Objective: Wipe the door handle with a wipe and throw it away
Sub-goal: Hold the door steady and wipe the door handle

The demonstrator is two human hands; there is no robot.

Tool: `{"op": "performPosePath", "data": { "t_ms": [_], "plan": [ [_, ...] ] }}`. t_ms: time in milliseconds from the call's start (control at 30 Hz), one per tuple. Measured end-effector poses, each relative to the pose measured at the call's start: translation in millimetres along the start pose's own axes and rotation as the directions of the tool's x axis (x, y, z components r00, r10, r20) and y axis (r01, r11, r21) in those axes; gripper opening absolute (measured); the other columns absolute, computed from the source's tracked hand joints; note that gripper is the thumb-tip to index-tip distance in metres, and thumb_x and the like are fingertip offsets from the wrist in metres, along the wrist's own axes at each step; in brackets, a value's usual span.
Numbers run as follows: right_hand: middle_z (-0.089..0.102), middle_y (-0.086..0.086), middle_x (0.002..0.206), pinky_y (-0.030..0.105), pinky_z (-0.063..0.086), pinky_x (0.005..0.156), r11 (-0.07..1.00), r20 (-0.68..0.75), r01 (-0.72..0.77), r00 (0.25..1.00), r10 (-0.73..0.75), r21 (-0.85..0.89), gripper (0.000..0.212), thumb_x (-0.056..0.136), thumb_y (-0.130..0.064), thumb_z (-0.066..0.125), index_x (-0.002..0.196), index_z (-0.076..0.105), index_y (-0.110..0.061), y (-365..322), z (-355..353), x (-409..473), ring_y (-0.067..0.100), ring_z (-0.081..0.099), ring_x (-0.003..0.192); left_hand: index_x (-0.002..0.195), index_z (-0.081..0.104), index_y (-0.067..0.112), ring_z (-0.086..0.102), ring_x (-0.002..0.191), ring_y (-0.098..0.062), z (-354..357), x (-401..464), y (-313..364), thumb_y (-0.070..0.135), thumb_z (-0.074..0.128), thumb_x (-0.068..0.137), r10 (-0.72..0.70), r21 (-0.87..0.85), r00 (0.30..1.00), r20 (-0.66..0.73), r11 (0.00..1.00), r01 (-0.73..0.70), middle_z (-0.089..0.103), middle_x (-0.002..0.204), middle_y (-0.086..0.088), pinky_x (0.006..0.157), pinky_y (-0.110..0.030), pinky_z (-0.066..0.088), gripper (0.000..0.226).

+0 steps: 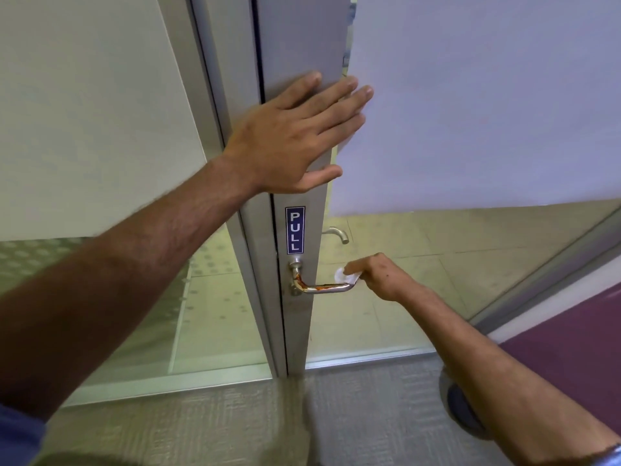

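A silver lever door handle (317,288) with orange-brown smears sticks out from the grey metal door stile, just below a blue PULL sticker (295,230). My right hand (381,277) pinches a small white wipe (346,276) against the free end of the handle. My left hand (295,136) lies flat with fingers spread on the door stile and frosted glass, well above the handle.
A second silver handle (339,234) shows through the glass on the door's far side. The glass door (470,112) has a frosted upper panel. Grey carpet (235,415) lies below, a purple floor area (578,348) to the right, and a dark shoe (465,412) under my right forearm.
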State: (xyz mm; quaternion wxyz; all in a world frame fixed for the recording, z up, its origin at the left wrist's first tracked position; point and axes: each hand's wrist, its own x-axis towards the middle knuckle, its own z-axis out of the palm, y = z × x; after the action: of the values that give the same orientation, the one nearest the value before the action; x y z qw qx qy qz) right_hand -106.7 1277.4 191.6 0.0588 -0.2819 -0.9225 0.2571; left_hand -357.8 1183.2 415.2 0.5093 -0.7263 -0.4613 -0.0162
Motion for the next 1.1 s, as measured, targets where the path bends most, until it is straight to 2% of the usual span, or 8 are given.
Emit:
{"op": "performPosePath", "data": {
  "t_ms": [267, 333, 400, 467, 567, 733, 1000, 1100],
  "plan": [
    [0.078, 0.013, 0.103, 0.034, 0.057, 0.095, 0.904, 0.040, -0.275, 0.960, 0.277, 0.328, 0.026, 0.090, 0.007, 0.059, 0.102, 0.079, -0.005, 0, 6, 10, 0.022, 0.072, 0.099, 0.159, 0.034, 0.008, 0.019, 0.157, -0.029, -1, 0, 0, 0.059, 0.030, 0.108, -0.006, -0.001, 1.000, -0.014, 1.000, 0.006, 0.019, 0.170, -0.014, 0.126, -0.048, 0.010, 0.072],
    [0.077, 0.020, 0.104, 0.037, 0.056, 0.097, 0.780, 0.054, -0.291, 0.948, 0.315, 0.554, 0.018, 0.095, 0.000, 0.060, 0.096, 0.078, 0.000, -1, 8, 1, 0.016, 0.068, 0.093, 0.158, 0.035, 0.008, 0.020, 0.157, -0.029, -3, 1, 0, 0.059, 0.031, 0.108, -0.005, -0.003, 1.000, -0.017, 1.000, 0.005, 0.020, 0.170, -0.014, 0.126, -0.048, 0.010, 0.071],
    [0.079, 0.008, 0.095, 0.034, 0.055, 0.097, 0.643, 0.071, -0.289, 0.937, 0.343, 0.709, 0.022, 0.098, -0.011, 0.060, 0.088, 0.079, -0.005, -3, 15, -8, 0.010, 0.064, 0.089, 0.157, 0.037, 0.009, 0.021, 0.157, -0.029, -3, 1, 0, 0.058, 0.032, 0.108, -0.011, 0.005, 1.000, -0.019, 1.000, 0.011, 0.021, 0.170, -0.014, 0.126, -0.048, 0.011, 0.071],
    [0.071, 0.005, 0.088, 0.035, 0.053, 0.100, 0.476, 0.081, -0.287, 0.910, 0.406, 0.831, 0.023, 0.095, -0.002, 0.057, 0.083, 0.077, -0.007, -4, 26, -18, 0.013, 0.065, 0.088, 0.156, 0.038, 0.009, 0.022, 0.157, -0.029, -4, 2, 1, 0.058, 0.034, 0.107, -0.012, 0.003, 1.000, -0.016, 1.000, 0.012, 0.022, 0.170, -0.014, 0.125, -0.048, 0.011, 0.070],
    [0.070, 0.018, 0.107, 0.036, 0.058, 0.091, 0.100, 0.151, -0.231, 0.851, 0.503, 0.968, 0.030, 0.094, 0.014, 0.043, 0.099, 0.070, 0.002, -10, 53, -30, 0.028, 0.073, 0.095, 0.156, 0.039, 0.009, 0.022, 0.157, -0.029, -4, 1, 0, 0.059, 0.034, 0.107, -0.014, 0.012, 1.000, -0.015, 1.000, 0.014, 0.022, 0.170, -0.013, 0.125, -0.048, 0.012, 0.070],
    [0.069, 0.014, 0.129, 0.040, 0.055, 0.097, -0.299, 0.183, -0.035, 0.855, 0.485, 0.954, 0.043, 0.099, 0.014, 0.032, 0.124, 0.064, -0.001, -37, 96, -39, 0.034, 0.068, 0.115, 0.157, 0.037, 0.009, 0.021, 0.157, -0.029, -5, 2, 1, 0.060, 0.031, 0.107, -0.016, 0.015, 1.000, -0.012, 1.000, 0.016, 0.021, 0.170, -0.014, 0.126, -0.048, 0.014, 0.071],
    [0.065, 0.018, 0.133, 0.032, 0.057, 0.095, -0.431, 0.177, 0.020, 0.894, 0.412, 0.902, 0.049, 0.096, 0.017, 0.030, 0.134, 0.054, -0.001, -90, 122, -15, 0.039, 0.063, 0.121, 0.154, 0.041, 0.009, 0.023, 0.156, -0.030, -7, 0, 2, 0.061, 0.031, 0.107, -0.016, 0.012, 1.000, -0.010, 1.000, 0.016, 0.023, 0.169, -0.014, 0.125, -0.051, 0.018, 0.071],
    [0.070, 0.018, 0.126, 0.034, 0.051, 0.103, -0.555, 0.213, 0.028, 0.907, 0.364, 0.831, 0.046, 0.099, 0.017, 0.027, 0.134, 0.053, 0.000, -105, 121, -6, 0.037, 0.064, 0.121, 0.153, 0.043, 0.008, 0.025, 0.156, -0.031, -7, 0, 2, 0.061, 0.031, 0.107, -0.014, 0.012, 1.000, -0.005, 1.000, 0.014, 0.024, 0.169, -0.015, 0.124, -0.052, 0.019, 0.072]
  ]
}}
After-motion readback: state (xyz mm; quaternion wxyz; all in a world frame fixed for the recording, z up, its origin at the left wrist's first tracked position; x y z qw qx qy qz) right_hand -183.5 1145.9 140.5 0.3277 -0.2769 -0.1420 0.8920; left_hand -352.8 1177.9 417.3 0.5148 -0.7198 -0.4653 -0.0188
